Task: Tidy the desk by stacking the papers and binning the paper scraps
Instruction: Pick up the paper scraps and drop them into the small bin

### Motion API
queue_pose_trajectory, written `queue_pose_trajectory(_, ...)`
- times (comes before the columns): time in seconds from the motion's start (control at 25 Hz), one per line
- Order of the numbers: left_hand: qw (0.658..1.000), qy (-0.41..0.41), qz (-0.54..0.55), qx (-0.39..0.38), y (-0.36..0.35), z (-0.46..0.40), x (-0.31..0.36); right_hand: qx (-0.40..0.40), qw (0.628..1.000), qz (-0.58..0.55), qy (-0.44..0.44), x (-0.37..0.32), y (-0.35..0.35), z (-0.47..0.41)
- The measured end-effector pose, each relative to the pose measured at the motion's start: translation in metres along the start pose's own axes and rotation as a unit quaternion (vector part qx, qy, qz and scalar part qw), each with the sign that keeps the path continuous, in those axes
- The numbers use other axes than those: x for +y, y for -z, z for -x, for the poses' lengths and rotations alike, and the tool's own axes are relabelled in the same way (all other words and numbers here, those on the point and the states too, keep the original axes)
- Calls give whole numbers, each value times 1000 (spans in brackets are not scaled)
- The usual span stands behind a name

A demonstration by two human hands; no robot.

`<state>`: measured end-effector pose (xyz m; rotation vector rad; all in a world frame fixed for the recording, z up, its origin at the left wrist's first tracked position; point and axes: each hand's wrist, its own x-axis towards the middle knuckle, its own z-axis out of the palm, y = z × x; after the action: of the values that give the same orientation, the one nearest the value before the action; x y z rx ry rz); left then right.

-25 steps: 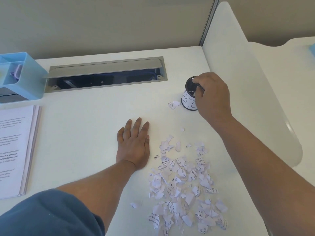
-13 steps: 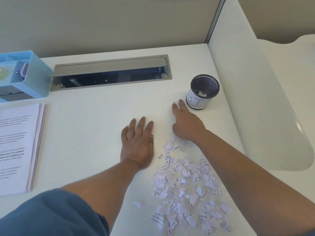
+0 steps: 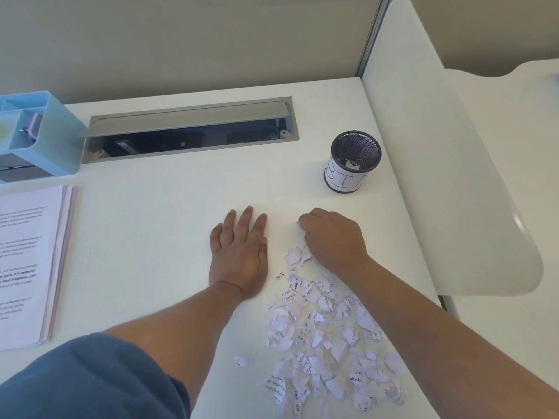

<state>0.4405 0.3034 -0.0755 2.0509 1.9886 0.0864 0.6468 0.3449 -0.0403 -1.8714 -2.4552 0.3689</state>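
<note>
A heap of torn printed paper scraps (image 3: 323,337) lies on the white desk (image 3: 169,225) at the front right. My right hand (image 3: 331,237) rests at the heap's far end, fingers curled around a small scrap. My left hand (image 3: 240,252) lies flat, palm down, just left of the heap, holding nothing. A black mesh cup labelled as a bin (image 3: 352,160) stands upright beyond my right hand, with a few scraps inside. A stack of printed papers (image 3: 28,261) lies at the left edge.
A blue desk organiser (image 3: 42,131) stands at the back left. An open metal cable hatch (image 3: 187,130) is set into the desk's far side. A white divider panel (image 3: 447,164) borders the desk on the right. One stray scrap (image 3: 242,360) lies left of the heap.
My right hand left the bin, reached the lone scrap beside it, then drew back to the heap's far end with its fingers curled. That scrap is gone from beside the bin. My left hand stayed put.
</note>
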Motion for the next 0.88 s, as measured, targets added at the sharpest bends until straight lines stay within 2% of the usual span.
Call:
queue_pose_trajectory(0.08, 1000, 1, 0, -1, 1, 0, 0, 17, 991, -123, -53, -1, 2, 2)
queue_pose_trajectory(0.16, 1000, 0, -1, -1, 1, 1, 1, 26, 961, -240, -133, -1, 4, 3)
queue_pose_trajectory(0.28, 1000, 0, 1, -1, 2, 0, 1, -7, 953, -247, -177, 1, 5, 0)
queue_pose_trajectory(0.56, 1000, 1, -1, -2, 2, 1, 2, -60, 943, -274, -181, 0, 8, -10)
queue_pose_trajectory(0.64, 1000, 1, 0, 1, 2, 1, 2, -17, 918, -361, -162, -1, 14, -8)
queue_pose_trajectory(0.72, 1000, 0, 1, 3, 1, 1, 1, 86, 896, -418, -120, -3, 32, -8)
queue_pose_trajectory(0.8, 1000, -2, 1, 3, 1, 1, 1, 200, 894, -391, -85, 3, 57, -16)
queue_pose_trajectory(0.88, 1000, -3, 2, 4, 1, 1, 1, 278, 906, -307, -93, 16, 83, -27)
